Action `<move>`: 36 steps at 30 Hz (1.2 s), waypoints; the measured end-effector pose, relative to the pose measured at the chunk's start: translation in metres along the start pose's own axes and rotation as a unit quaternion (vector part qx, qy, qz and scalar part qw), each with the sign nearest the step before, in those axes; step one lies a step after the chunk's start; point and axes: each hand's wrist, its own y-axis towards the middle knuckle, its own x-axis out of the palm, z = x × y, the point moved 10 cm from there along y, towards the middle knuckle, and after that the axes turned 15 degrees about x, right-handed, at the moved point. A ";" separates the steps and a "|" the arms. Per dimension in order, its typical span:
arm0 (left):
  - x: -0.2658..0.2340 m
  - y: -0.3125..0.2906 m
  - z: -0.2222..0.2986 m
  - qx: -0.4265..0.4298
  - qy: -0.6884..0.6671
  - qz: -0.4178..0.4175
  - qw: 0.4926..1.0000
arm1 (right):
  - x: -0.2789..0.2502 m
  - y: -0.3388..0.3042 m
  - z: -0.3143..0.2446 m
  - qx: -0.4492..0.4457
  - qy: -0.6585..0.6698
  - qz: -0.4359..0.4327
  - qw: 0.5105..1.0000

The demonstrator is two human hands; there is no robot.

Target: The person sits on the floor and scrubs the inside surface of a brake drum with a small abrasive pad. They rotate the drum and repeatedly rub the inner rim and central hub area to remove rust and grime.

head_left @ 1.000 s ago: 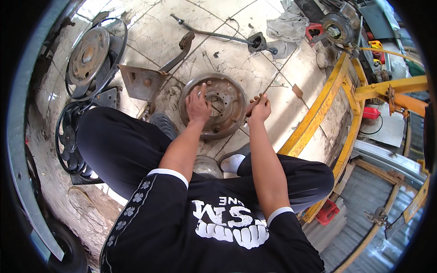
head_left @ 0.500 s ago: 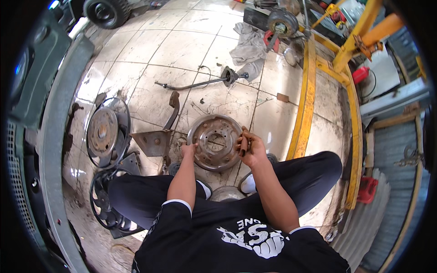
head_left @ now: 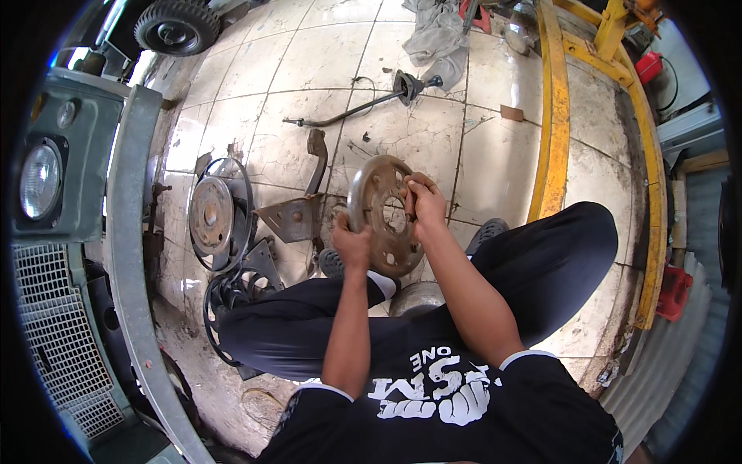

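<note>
A round, brownish steel wheel disc (head_left: 376, 189) with a large centre hole and smaller holes round it stands tilted between my knees. My left hand (head_left: 353, 243) grips its left edge, fingers partly hidden behind the rim. My right hand (head_left: 427, 203) is closed on a rolled piece of brown sandpaper (head_left: 410, 203) and sits over the right part of the disc's face. Below the disc, a round metal part (head_left: 416, 298) rests between my feet.
At left lie a rusty pedal bracket (head_left: 297, 219), a round metal plate (head_left: 212, 215) and a fan (head_left: 232, 290). Ahead are a gear lever (head_left: 348, 110) and a grey cloth (head_left: 433, 39). A yellow frame (head_left: 555, 116) stands right, a vehicle bumper (head_left: 133, 232) left.
The disc has been raised from lying nearly flat and tilted up. My left hand has shifted along its edge; my right hand has come over its face with the sandpaper. The view has shifted.
</note>
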 end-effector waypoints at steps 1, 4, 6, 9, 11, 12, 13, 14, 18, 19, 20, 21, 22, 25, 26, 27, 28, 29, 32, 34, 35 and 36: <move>-0.005 -0.007 0.023 0.032 0.005 0.004 0.999 | 0.006 -0.001 0.000 -0.014 -0.021 0.002 1.000; -0.009 -0.044 0.059 0.070 -0.019 -0.013 0.997 | -0.011 0.005 0.004 -0.046 -0.144 0.059 0.987; -0.001 -0.054 0.082 0.060 -0.084 -0.043 0.994 | -0.046 0.045 0.009 -0.085 -0.221 0.107 0.966; -0.009 -0.068 0.075 0.049 -0.115 -0.020 0.992 | -0.064 0.055 0.024 -0.012 -0.251 0.120 0.960; -0.001 -0.063 0.065 -0.001 -0.182 -0.084 0.980 | -0.074 0.062 0.030 0.022 -0.244 0.111 0.963; 0.005 -0.060 0.061 -0.027 -0.215 -0.117 0.969 | -0.077 0.064 0.031 0.017 -0.246 0.104 0.964; 0.007 -0.052 0.061 -0.037 -0.184 -0.122 0.975 | -0.079 0.066 0.031 0.011 -0.249 0.097 0.964; 0.007 -0.043 0.063 -0.050 -0.150 -0.120 0.980 | -0.071 0.054 0.030 0.041 -0.319 0.097 0.942; 0.015 -0.007 0.072 -0.060 -0.046 -0.140 0.987 | -0.045 0.027 0.028 0.021 -0.308 0.012 0.951; 0.019 0.002 0.071 -0.054 -0.042 -0.137 0.988 | -0.039 0.020 0.027 0.030 -0.307 0.001 0.951; 0.022 0.008 0.071 -0.053 -0.093 -0.125 0.986 | -0.035 0.017 0.027 0.040 -0.307 -0.011 0.951; 0.034 0.005 0.064 -0.117 -0.195 -0.148 0.962 | -0.036 0.018 0.033 0.051 -0.305 -0.019 0.951; 0.045 0.003 0.062 -0.179 -0.293 -0.170 0.924 | -0.033 0.017 0.037 0.062 -0.300 -0.027 0.951; 0.055 -0.002 0.062 -0.238 -0.375 -0.190 0.875 | -0.029 0.010 0.045 0.076 -0.259 -0.026 0.962; 0.056 -0.004 0.054 -0.251 -0.395 -0.193 0.863 | -0.027 0.008 0.046 0.076 -0.264 -0.016 0.961; 0.055 -0.007 0.048 -0.264 -0.414 -0.195 0.849 | -0.025 0.006 0.049 0.076 -0.268 -0.005 0.960; 0.055 -0.010 0.040 -0.278 -0.411 -0.199 0.845 | -0.024 0.005 0.054 0.060 -0.274 -0.005 0.960; 0.053 -0.013 0.033 -0.292 -0.407 -0.203 0.841 | -0.023 0.004 0.060 0.043 -0.280 -0.004 0.959; 0.045 -0.023 0.029 -0.307 -0.356 -0.179 0.864 | -0.027 0.011 0.070 0.005 -0.287 0.025 0.958; 0.038 -0.027 0.031 -0.308 -0.322 -0.156 0.881 | -0.033 0.018 0.069 0.003 -0.270 0.066 0.961; 0.035 -0.029 0.030 -0.308 -0.313 -0.147 0.886 | -0.033 0.018 0.077 0.050 -0.248 0.062 0.966; 0.031 -0.030 0.029 -0.309 -0.303 -0.139 0.891 | -0.035 0.018 0.084 0.096 -0.224 0.059 0.968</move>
